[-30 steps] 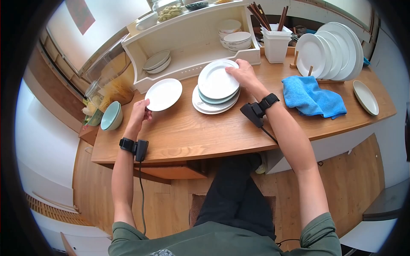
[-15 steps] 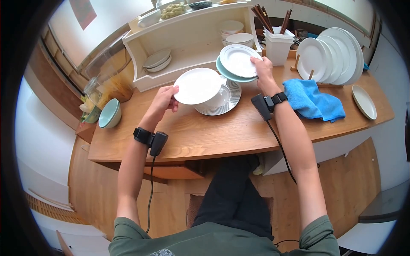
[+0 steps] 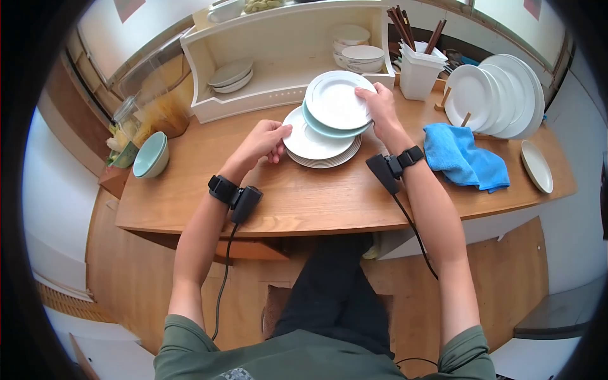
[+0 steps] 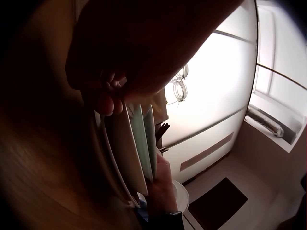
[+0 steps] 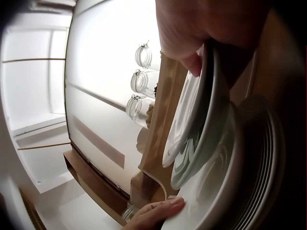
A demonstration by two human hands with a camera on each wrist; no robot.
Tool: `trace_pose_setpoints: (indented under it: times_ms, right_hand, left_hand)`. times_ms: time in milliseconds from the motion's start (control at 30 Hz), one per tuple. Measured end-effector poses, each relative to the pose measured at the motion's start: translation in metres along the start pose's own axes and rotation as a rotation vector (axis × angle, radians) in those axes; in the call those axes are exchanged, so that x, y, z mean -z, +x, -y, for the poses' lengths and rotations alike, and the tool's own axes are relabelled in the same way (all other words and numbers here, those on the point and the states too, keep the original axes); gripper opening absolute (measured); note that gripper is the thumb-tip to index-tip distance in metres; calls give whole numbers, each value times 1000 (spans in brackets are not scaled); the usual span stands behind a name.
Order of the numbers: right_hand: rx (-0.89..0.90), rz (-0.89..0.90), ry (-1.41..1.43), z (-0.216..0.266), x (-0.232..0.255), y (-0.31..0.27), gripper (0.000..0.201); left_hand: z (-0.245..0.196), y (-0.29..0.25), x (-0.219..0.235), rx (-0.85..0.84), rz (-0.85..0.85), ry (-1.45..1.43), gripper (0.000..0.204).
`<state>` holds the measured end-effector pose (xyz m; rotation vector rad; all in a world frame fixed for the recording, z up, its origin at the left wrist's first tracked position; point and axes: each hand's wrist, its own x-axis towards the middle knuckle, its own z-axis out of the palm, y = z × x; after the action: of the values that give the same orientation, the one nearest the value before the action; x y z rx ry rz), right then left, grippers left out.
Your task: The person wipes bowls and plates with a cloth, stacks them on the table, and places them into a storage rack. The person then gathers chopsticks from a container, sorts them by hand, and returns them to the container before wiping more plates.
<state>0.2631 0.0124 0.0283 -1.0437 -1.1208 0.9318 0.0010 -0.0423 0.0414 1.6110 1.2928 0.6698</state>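
In the head view my left hand (image 3: pixel 263 140) pinches the left rim of a plain white plate (image 3: pixel 308 140), held over ribbed plates (image 3: pixel 329 163) stacked on the table. My right hand (image 3: pixel 380 106) grips the right edge of a white plate (image 3: pixel 339 99) together with a pale green plate (image 3: pixel 342 132) beneath it. This pair overlaps the plain plate from above. The right wrist view shows the white plate (image 5: pixel 184 115), the green plate (image 5: pixel 204 143) and the plain plate (image 5: pixel 206 191) one behind another, tilted apart, with my left fingers (image 5: pixel 163 211) at the plain plate's rim.
A white shelf (image 3: pixel 278 82) with bowls and plates stands behind. Rightward are a chopstick holder (image 3: pixel 418 73), a rack of upright plates (image 3: pixel 468 98), a blue cloth (image 3: pixel 465 158) and an oval dish (image 3: pixel 537 166). Green bowls (image 3: pixel 151 155) sit at the table's left.
My left hand has carried the plain plate rightward over the ribbed stack. My right hand lifted the white and green plates off it, then moved them slightly back left over the plain plate.
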Motion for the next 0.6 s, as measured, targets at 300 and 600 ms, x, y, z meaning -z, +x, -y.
trace_pose_setpoints:
  times_ms: [300,600]
  right_hand:
    - [66,25,-136,8,-10,-11,20]
    - [-3,41,-69,2,-15,-13,26]
  left_hand:
    - [-12,-19,10,44,50,57,57]
    - [-15,-29,4,-141,252,97,100]
